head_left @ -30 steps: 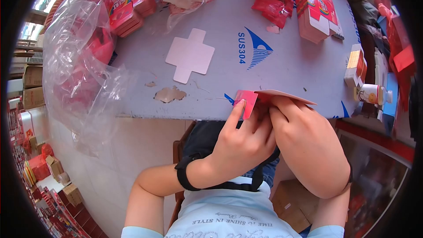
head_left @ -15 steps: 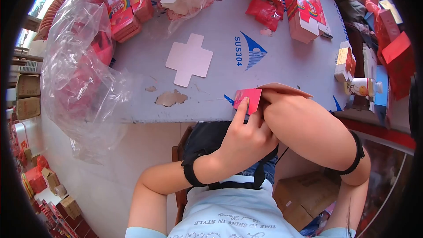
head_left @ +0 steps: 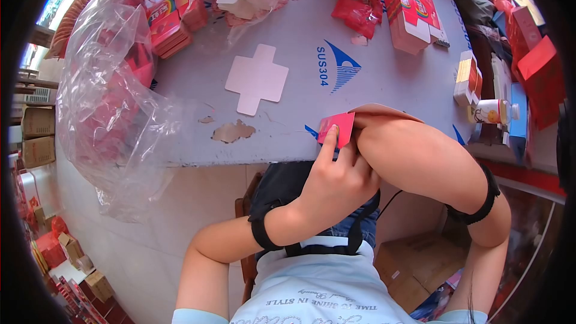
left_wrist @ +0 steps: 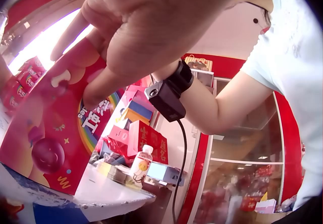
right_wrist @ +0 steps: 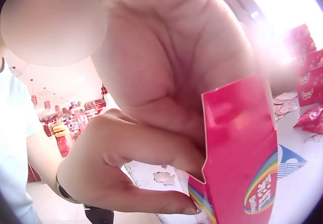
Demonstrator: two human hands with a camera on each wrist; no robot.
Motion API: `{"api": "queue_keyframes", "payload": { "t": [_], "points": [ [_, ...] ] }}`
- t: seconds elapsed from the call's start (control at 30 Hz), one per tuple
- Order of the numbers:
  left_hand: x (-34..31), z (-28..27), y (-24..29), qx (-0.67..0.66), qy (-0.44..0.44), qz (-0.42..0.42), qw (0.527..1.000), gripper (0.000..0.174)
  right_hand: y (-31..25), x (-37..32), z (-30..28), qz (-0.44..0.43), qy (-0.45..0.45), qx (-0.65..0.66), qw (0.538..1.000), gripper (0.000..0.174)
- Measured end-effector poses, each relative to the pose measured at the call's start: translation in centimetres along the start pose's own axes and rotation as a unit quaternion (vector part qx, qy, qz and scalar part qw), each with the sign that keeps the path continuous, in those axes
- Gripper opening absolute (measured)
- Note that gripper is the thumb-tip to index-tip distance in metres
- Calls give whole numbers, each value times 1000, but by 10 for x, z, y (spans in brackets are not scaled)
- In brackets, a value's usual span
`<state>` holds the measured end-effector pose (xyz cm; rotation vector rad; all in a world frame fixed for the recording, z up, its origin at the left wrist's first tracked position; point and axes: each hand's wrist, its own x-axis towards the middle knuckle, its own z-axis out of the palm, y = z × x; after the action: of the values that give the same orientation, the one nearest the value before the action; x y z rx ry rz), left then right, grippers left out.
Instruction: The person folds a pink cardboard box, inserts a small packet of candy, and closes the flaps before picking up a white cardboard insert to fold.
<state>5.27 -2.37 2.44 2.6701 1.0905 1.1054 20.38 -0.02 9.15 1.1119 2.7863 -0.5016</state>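
Observation:
Both hands hold a red printed cardboard box blank [head_left: 336, 129] over the near edge of the table, its panels bent at an angle. The index finger of my left hand [head_left: 333, 186] lies on its small pink panel; in the right wrist view the left thumb presses beside a rainbow-striped flap. My right hand [right_wrist: 176, 47] grips the other side, its fingertips largely hidden behind the cardboard. A rainbow logo shows on the red face [left_wrist: 45, 133] in the left wrist view. Farther back on the tabletop lies a cross-shaped white card [head_left: 258, 81].
Clear plastic wrap [head_left: 108, 90] drapes over the table's left side. Stacks of red boxes [head_left: 165, 15] stand at back left and another stack [head_left: 408, 15] at back right. Red packets [head_left: 357, 17] lie between them. A small bottle [head_left: 489, 111] stands by the right edge.
The right forearm has swung outward and the right hand has turned over beside the left. The cardboard's panels have tilted slightly; the left index finger remains on the pink panel.

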Motion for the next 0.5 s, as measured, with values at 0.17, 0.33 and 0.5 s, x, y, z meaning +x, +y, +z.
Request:
{"api": "queue_keyframes", "payload": {
  "t": [0.17, 0.33, 0.5],
  "points": [
    [0, -4, -3, 29, -22, 15, 999, 13, -6, -2, -10, 5, -20, 0, 1000, 18],
    [0, -19, -8, 17, -7, 39, 999, 13, -6, 4, -25, -1, -44, -7, 999, 20],
    [-19, -41, -27, -127, 129, 72, 981, 43, -3, 9, -26, -22, -26, -26, 999, 14]
  ]
}}
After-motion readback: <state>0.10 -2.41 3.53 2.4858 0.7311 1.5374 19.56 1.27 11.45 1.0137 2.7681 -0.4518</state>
